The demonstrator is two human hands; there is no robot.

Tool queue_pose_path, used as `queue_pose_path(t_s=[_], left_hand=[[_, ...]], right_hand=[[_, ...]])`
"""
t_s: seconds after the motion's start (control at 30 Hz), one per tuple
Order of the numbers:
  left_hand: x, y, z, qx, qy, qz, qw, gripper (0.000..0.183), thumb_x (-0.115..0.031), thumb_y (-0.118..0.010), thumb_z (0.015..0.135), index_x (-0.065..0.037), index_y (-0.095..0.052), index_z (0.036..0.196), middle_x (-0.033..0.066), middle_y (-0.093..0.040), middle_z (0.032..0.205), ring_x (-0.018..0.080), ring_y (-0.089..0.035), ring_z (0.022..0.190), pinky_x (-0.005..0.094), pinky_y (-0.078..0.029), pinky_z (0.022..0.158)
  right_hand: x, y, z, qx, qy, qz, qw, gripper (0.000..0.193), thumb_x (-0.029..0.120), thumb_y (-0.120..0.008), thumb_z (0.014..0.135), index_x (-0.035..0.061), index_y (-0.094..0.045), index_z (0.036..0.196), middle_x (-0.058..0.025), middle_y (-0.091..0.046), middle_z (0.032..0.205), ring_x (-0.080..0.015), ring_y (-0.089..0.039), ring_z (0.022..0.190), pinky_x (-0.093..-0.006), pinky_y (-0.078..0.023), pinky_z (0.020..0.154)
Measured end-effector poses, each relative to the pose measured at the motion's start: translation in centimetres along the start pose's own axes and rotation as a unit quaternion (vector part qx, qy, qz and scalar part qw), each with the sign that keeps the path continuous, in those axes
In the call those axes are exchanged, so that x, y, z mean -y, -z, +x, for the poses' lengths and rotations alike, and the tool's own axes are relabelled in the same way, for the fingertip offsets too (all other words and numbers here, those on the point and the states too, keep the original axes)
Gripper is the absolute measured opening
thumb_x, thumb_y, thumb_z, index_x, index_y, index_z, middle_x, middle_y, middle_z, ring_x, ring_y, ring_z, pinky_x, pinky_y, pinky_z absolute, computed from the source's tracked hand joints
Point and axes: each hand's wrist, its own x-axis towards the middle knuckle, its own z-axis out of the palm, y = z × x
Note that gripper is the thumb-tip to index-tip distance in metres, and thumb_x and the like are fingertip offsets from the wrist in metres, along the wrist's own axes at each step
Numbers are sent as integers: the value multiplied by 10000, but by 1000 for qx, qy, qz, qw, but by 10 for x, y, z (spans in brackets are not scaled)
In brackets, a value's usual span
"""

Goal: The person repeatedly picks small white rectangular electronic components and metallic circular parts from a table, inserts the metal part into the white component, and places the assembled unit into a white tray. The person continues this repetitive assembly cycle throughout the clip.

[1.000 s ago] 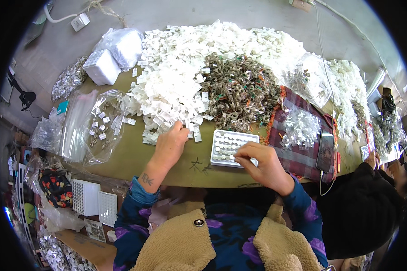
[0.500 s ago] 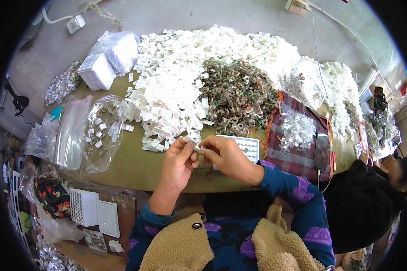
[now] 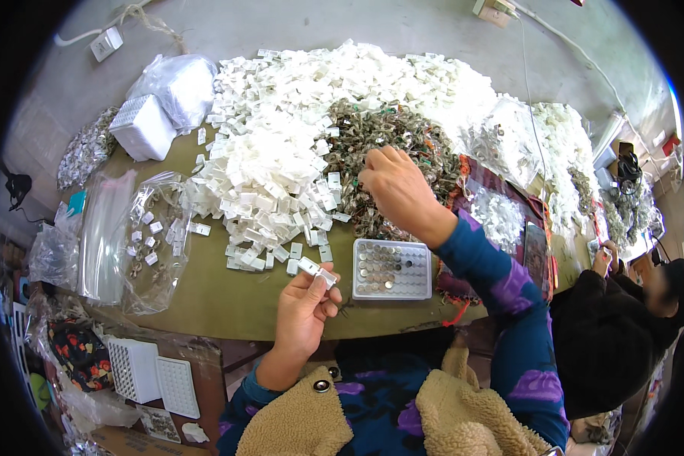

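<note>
Meanwhile left hand (image 3: 302,310) pinches a white clip (image 3: 317,271) near the table edge (image 3: 281,328); right hand (image 3: 400,190) fingers dig into metal pile (image 3: 387,144).

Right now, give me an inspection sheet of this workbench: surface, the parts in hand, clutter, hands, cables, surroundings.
Surface: olive-green table, mostly covered.
Job's things: small white plastic piece pinched in the left hand; grid tray partly filled with small round parts; heap of white plastic pieces; pile of brownish metal parts.
Clutter: clear plastic bags at left, white block, spare white grid trays below the table edge.
Hands: left hand raised over the table edge; right hand on the metal pile, fingers down.
Cables: thin cord from a wall socket.
Surroundings: another person in black at right.
</note>
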Motion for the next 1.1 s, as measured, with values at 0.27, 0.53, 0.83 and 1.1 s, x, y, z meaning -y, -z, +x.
queue_pose_path(t_s=[0.27, 0.53, 0.83, 1.1], left_hand=[[-16, -11, 3, -7, -43, 63, 997, 274, -167, -613, 991, 13, -613, 1197, 95, -688, 998, 119, -615, 667, 207, -456, 522], [-36, -57, 23, 105, -175, 166, 965, 388, -136, -629, 982, 37, -541, 1319, 96, -660, 1140, 203, -694, 954, 264, -573, 690], [-11, -41, -24, 164, -234, 353, 891, 218, -45, -665, 933, 44, -621, 1127, 127, -670, 1059, 219, -690, 961, 316, -562, 819], [16, -51, -40, 218, -334, 589, 703, 332, 8, -720, 817, -5, -617, 1132, 162, -638, 1083, 357, -660, 916, 361, -551, 713]], right_hand=[[-15, -8, 11, 4, 0, -37, 999, 18, 71, -636, 739, 85, -632, 729, -78, -535, 873, -253, -528, 933, -377, -428, 818], [36, 57, -9, -43, 85, 112, 989, 97, 80, -637, 739, 78, -618, 834, -57, -566, 832, -245, -601, 813, -371, -465, 736], [82, 73, -82, -99, -197, 356, 908, 290, -38, -666, 814, 1, -661, 1101, -115, -660, 923, -219, -655, 844, -325, -520, 782], [118, 53, -147, -31, -350, 634, 688, 132, 71, -665, 941, -41, -658, 1010, -74, -650, 1036, -120, -598, 948, -280, -494, 865]])
